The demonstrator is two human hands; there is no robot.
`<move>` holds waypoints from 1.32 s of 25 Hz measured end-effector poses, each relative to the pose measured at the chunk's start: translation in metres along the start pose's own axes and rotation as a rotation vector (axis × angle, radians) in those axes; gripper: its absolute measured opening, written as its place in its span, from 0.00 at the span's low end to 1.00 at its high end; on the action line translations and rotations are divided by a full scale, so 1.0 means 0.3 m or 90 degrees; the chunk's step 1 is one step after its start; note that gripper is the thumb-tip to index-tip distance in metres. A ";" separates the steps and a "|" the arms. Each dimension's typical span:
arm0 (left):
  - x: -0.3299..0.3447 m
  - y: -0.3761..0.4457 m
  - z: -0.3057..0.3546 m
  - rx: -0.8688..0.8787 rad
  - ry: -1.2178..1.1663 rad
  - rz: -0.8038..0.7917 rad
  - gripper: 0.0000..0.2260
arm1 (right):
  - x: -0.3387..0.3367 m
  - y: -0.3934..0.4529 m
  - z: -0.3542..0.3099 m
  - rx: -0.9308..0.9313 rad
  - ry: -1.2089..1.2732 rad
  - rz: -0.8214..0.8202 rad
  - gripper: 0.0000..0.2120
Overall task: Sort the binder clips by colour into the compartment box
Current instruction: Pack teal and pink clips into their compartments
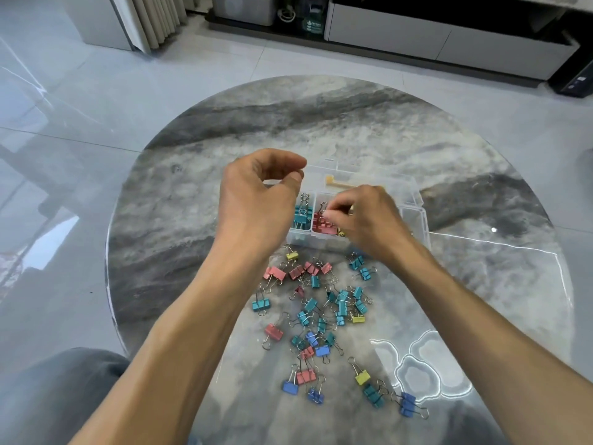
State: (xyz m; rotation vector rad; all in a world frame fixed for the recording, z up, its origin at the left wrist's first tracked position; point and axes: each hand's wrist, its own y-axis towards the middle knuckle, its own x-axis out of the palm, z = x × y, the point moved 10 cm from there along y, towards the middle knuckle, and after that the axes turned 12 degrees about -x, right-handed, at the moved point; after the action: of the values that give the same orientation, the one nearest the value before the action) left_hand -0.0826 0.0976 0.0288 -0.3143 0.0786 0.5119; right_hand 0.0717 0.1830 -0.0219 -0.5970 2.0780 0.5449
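While my right hand (362, 216) is over the box (414, 200), I'm at the drop-off part of a round: fingertips pinched together right above the compartment with the pink clips (324, 224), and there's a bit of wire handle poking out by my fingers, so I think I've got a clip pinched there, though honestly the clip body is hidden and I can't say its colour. My left hand (256, 200) hovers over the left end of the box, fingers curled loosely with thumb and forefinger nearly meeting, and I can't see anything in it. The teal clips (301, 216) sit in the compartment next to the pink ones.

Most of the work is still out on the table (192, 187): a scattered pile of loose clips (321, 316) just in front of the box, teal, pink, blue and a few yellow all mixed.

Next move, I reckon: let go over the right compartment, then reach back to the pile for another. The loose ones overlap with tangled handles, so picking just one needs care.
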 end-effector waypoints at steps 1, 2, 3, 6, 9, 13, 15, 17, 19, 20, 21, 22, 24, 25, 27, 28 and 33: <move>-0.005 0.002 0.002 0.002 0.002 0.003 0.11 | 0.033 0.026 -0.016 -0.008 -0.027 -0.024 0.06; -0.008 0.006 0.002 0.003 0.002 0.003 0.10 | 0.052 0.048 -0.029 -0.016 -0.050 -0.035 0.06; -0.010 0.011 0.000 0.005 0.004 0.001 0.10 | 0.064 0.065 -0.035 -0.019 -0.065 -0.036 0.06; -0.004 0.013 0.004 0.016 0.043 -0.005 0.08 | 0.085 0.065 -0.004 -0.009 -0.084 -0.038 0.06; 0.029 -0.003 0.008 0.050 0.213 -0.020 0.06 | 0.100 0.033 0.050 0.015 -0.080 -0.052 0.05; 0.055 -0.025 -0.002 0.062 0.285 -0.021 0.05 | 0.016 -0.036 0.032 0.018 -0.060 0.078 0.06; 0.045 -0.026 0.012 0.077 0.280 -0.009 0.06 | 0.037 -0.110 0.001 0.013 -0.048 0.061 0.05; 0.047 -0.027 0.016 0.080 0.284 -0.008 0.06 | 0.146 -0.167 -0.008 0.013 -0.071 -0.060 0.07; 0.060 -0.035 0.012 0.084 0.295 -0.015 0.06 | 0.217 -0.190 0.010 0.055 -0.060 -0.093 0.10; 0.066 -0.040 0.008 0.086 0.295 -0.019 0.06 | 0.234 -0.186 0.018 0.071 -0.062 -0.083 0.11; 0.070 -0.043 0.004 0.084 0.291 -0.023 0.07 | 0.246 -0.175 0.022 0.077 -0.077 -0.074 0.10; 0.072 -0.042 -0.002 0.081 0.286 -0.024 0.06 | 0.252 -0.167 0.025 0.087 -0.086 -0.070 0.09; 0.073 -0.042 -0.005 0.080 0.289 -0.023 0.06 | 0.243 -0.180 0.044 0.134 -0.037 -0.059 0.06; 0.075 -0.041 -0.004 0.084 0.289 -0.029 0.06 | 0.228 -0.189 0.053 0.161 0.027 -0.048 0.06; 0.106 -0.038 -0.004 0.097 0.286 -0.077 0.06 | 0.169 -0.202 0.058 0.220 0.289 0.012 0.07; 0.129 -0.046 -0.005 0.107 0.288 -0.114 0.06 | 0.141 -0.204 0.039 0.245 0.471 0.043 0.07; 0.182 -0.109 0.031 0.162 0.266 -0.205 0.05 | 0.061 -0.201 -0.055 0.250 0.851 0.057 0.06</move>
State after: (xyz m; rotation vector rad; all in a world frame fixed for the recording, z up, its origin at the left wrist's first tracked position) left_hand -0.0190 0.0991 0.0383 -0.1755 0.4872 0.1076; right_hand 0.0883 0.1222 -0.0382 -0.7111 3.3316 -0.3913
